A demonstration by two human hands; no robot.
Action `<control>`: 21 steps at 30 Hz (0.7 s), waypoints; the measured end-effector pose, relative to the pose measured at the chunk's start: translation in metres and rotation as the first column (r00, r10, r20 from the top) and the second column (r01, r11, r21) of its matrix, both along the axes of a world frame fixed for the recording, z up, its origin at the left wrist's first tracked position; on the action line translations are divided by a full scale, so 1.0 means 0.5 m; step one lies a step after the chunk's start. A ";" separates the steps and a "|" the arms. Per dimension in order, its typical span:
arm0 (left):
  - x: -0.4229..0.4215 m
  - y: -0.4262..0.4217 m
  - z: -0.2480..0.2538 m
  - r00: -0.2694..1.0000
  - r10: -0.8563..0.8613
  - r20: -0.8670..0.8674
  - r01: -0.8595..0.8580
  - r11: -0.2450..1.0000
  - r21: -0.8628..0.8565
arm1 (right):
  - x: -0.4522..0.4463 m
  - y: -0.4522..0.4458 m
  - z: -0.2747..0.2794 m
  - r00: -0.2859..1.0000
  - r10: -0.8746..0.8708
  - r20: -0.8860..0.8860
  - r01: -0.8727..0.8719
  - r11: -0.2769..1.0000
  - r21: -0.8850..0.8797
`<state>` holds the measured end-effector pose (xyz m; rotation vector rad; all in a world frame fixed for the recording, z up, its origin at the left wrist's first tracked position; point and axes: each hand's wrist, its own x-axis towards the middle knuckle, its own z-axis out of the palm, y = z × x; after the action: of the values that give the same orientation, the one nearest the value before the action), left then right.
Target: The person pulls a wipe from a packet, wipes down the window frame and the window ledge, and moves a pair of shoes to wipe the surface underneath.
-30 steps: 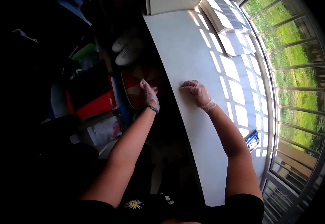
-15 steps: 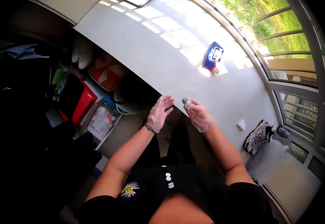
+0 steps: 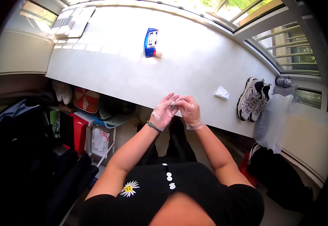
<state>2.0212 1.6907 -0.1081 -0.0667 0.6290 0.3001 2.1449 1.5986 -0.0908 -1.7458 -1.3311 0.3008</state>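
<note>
Both hands wear clear plastic gloves and meet just off the front edge of the white tabletop (image 3: 107, 71). My right hand (image 3: 190, 111) pinches a small crumpled grey wad (image 3: 173, 105), too small to tell its kind for sure. Beside it, my left hand (image 3: 163, 114) is open with the palm turned up and fingers stretched, and the wad lies against or very near its fingers. A blue soft pack with a white label (image 3: 151, 41) stands farther back. To the right of my hands lies a crumpled white tissue (image 3: 221, 92).
A pair of grey sneakers (image 3: 251, 99) sits at the table's right end, beside a clear plastic bag (image 3: 275, 122). Barred windows line the back. Below the table on the left are white shoes (image 3: 62, 91), a red box (image 3: 79, 132) and dark clothing.
My right hand has brought the grey wad over to my left hand; they were apart before. The view has turned right, so the pack appears farther left and both sneakers show.
</note>
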 end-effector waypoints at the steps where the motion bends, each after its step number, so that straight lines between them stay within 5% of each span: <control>1: 0.013 -0.004 0.003 1.000 -0.008 -0.005 0.008 1.000 -0.001 | 0.014 -0.014 0.008 1.000 -0.008 -0.005 0.008 1.000 -0.001; 4: 0.039 -0.013 0.007 0.992 -0.087 -0.091 0.094 0.993 0.076 | 0.047 -0.062 0.026 0.997 0.078 -0.023 -0.078 0.997 0.013; 6: 0.053 -0.012 0.012 0.988 -0.094 -0.121 0.110 0.986 0.129 | 0.084 -0.111 0.033 0.921 -0.247 -0.300 0.224 0.968 -0.112; 9: 0.058 -0.010 0.005 0.971 -0.120 -0.206 0.165 0.962 0.216 | 0.194 -0.204 -0.010 0.897 -0.417 -0.145 0.398 0.906 -0.146; 11: 0.049 -0.008 -0.011 0.954 -0.109 -0.279 0.175 0.959 0.223 | 0.263 -0.265 -0.045 0.779 -0.619 0.093 0.599 0.693 -0.401; 15: -0.039 -0.016 -0.037 0.915 0.086 -0.395 0.014 0.970 0.244 | 0.342 -0.290 -0.139 0.836 -0.386 0.391 0.535 0.733 -0.420; 18: -0.184 -0.053 -0.036 0.849 0.327 -0.415 -0.213 0.931 0.298 | 0.348 -0.229 -0.167 0.902 -0.315 0.297 0.433 0.649 -0.626; 19: -0.244 -0.076 -0.048 0.800 0.404 -0.443 -0.263 0.901 0.346 | 0.341 -0.217 -0.177 0.895 -0.203 0.397 0.431 0.622 -0.654; 21: -0.349 -0.126 -0.042 0.659 0.500 -0.562 -0.301 0.860 0.412 | 0.341 -0.196 -0.198 0.939 -0.134 0.318 0.320 0.684 -0.656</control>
<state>1.8469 1.6274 -0.1289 0.1938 1.2777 0.8802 2.3155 1.5003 -0.1899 -2.6525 -1.2204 0.5080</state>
